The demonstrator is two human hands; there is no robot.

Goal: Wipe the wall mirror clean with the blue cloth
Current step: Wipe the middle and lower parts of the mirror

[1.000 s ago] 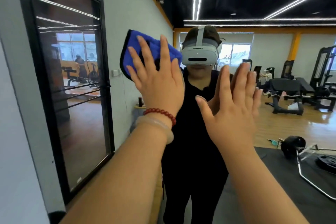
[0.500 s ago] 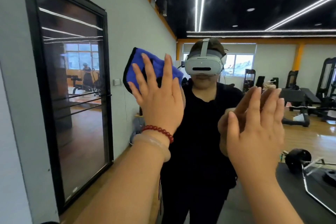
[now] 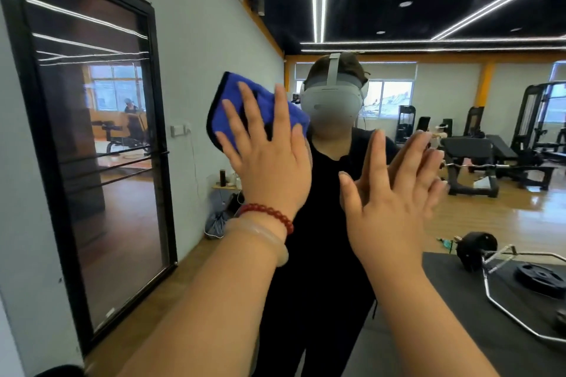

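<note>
At the far left a black-framed glass panel [image 3: 92, 147] stood in the grey wall, apart from the work. To its right the blue cloth [image 3: 226, 107] lay bunched flat against the mirror [image 3: 459, 217], about level with the head of the person's reflection [image 3: 332, 101]. The left hand [image 3: 269, 162] pressed it there with straight, spread fingers, palm over the cloth's lower right part. Its upper left corner stuck out beyond the fingertips. A red bead bracelet [image 3: 269, 214] and a pale bangle sat on that wrist.

To wipe well from here, the palm should probably keep even pressure and move in overlapping strokes. It would also help to gather the loose corner under the fingers so that bare skin does not smear the glass.

Further right, the right hand [image 3: 395, 202] was held up flat with straight fingers close together, holding nothing. It met its own reflection closely. Whether it actually touched the glass could not be told; if it did, it risked leaving prints.

Compared with half a second earlier, the right hand had shifted left, nearer the left hand, with its fingers more upright. The cloth and the left hand kept almost the same place beside the reflected head. The view had tipped slightly downward.
</note>
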